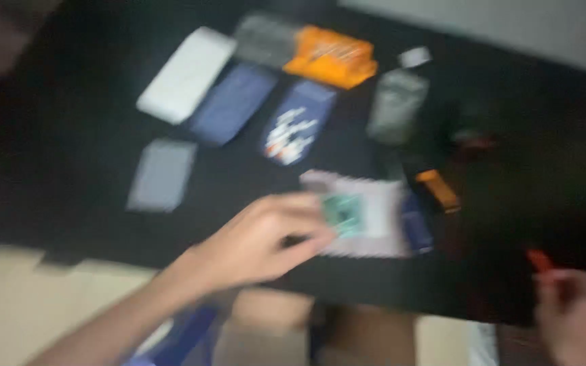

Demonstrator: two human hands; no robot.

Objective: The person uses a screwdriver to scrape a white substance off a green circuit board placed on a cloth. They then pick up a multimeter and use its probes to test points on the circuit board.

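Left hand | fingertips touching green card | grip state blurred

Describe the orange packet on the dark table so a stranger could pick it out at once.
Start at the dark table and look to its far edge, where a loose row of flat packets lies. The orange packet sits near the middle of that row, right of a grey packet and just beyond a dark blue packet with white markings. It is the only large bright orange thing there; the picture is blurred, so finer detail is unreadable.
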